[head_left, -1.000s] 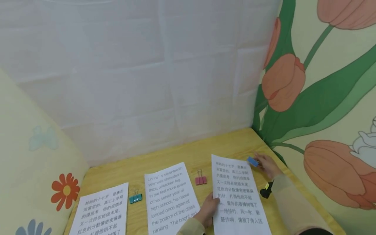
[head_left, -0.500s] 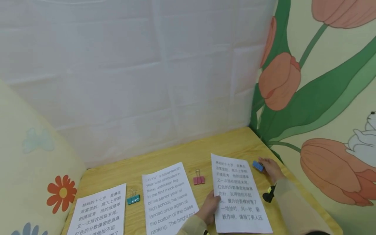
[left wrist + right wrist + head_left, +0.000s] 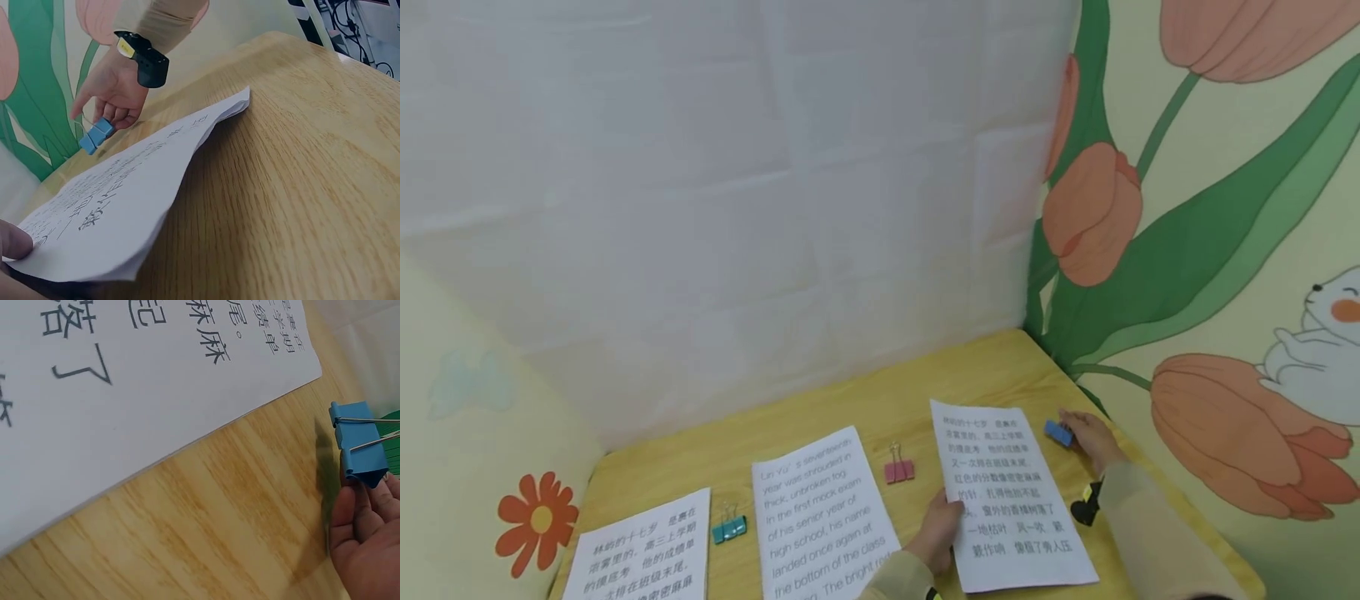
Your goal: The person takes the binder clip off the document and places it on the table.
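On the right of the head view lies a stack of printed sheets, covered in large Chinese text. My left hand grips its left edge, with the thumb on top. In the left wrist view the stack bows and its near edge is raised off the table. Beyond the far right corner, my right hand holds a blue binder clip by its lower end. The clip's wire handles point away from the paper, and a gap of bare wood separates it from the sheets.
A pink binder clip stands between the held sheets and an English-printed stack. Further left are a teal binder clip and another Chinese-printed stack. A white sheet hangs behind the wooden table; a painted wall borders the right.
The blue binder clip has moved from the stack's far right corner out to the right with my right hand. My left hand keeps hold of the sheets. The head view has shifted slightly.
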`<state>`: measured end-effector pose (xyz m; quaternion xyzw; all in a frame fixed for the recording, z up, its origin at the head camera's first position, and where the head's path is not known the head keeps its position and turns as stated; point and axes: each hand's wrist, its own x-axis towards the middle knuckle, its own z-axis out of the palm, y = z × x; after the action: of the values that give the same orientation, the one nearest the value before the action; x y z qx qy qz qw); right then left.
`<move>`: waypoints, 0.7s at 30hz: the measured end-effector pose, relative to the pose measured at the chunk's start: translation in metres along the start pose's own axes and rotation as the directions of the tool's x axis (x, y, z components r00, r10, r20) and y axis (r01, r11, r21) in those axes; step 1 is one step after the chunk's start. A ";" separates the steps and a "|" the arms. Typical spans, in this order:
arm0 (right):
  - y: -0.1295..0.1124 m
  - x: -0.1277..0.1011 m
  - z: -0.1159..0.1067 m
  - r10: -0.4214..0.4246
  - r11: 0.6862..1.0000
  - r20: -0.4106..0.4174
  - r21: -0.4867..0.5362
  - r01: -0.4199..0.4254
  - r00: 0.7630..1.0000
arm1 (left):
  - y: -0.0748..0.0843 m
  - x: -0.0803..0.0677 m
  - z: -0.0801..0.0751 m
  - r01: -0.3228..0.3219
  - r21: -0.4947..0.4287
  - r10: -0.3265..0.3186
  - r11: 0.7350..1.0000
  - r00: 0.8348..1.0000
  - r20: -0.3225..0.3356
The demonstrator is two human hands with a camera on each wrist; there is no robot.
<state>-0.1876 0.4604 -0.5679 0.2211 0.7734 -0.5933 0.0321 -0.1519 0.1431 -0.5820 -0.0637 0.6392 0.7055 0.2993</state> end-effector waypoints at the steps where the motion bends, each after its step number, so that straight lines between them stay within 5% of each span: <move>1: 0.001 0.000 -0.001 0.001 1.000 -0.002 -0.010 -0.001 1.000 | -0.001 0.001 0.001 -0.001 0.005 0.001 1.000 1.000 -0.005; 21: 0.001 0.000 -0.001 0.026 0.998 -0.022 -0.056 -0.027 0.999 | -0.002 0.009 0.010 -0.016 0.000 0.016 1.000 0.999 -0.049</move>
<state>-0.1874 0.4618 -0.5682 0.2367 0.7871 -0.5683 0.0381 -0.1550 0.1557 -0.5857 -0.0760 0.6466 0.7063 0.2781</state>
